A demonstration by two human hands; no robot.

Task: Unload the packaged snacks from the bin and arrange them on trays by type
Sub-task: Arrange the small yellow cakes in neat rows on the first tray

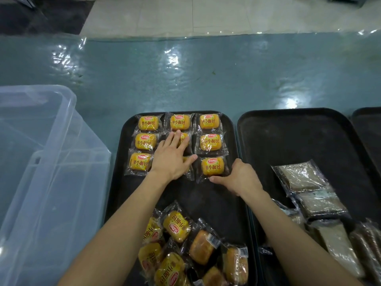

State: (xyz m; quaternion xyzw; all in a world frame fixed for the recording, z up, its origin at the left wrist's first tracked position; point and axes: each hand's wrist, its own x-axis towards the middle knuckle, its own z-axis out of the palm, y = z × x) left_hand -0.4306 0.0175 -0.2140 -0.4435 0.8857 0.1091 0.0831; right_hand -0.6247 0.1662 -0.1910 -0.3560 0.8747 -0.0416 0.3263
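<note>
A black tray in the middle holds yellow bread packets laid in three rows at its far end. My left hand lies flat with straight fingers on the two middle-column packets. My right hand pinches the near right corner of the yellow packet at the right end of the near row. A loose heap of yellow packets fills the tray's near end. The clear plastic bin stands to the left.
A second black tray to the right carries clear-wrapped brown and pale snack packets along its near right side. A third black tray's edge shows at far right. The table has a glossy teal cover.
</note>
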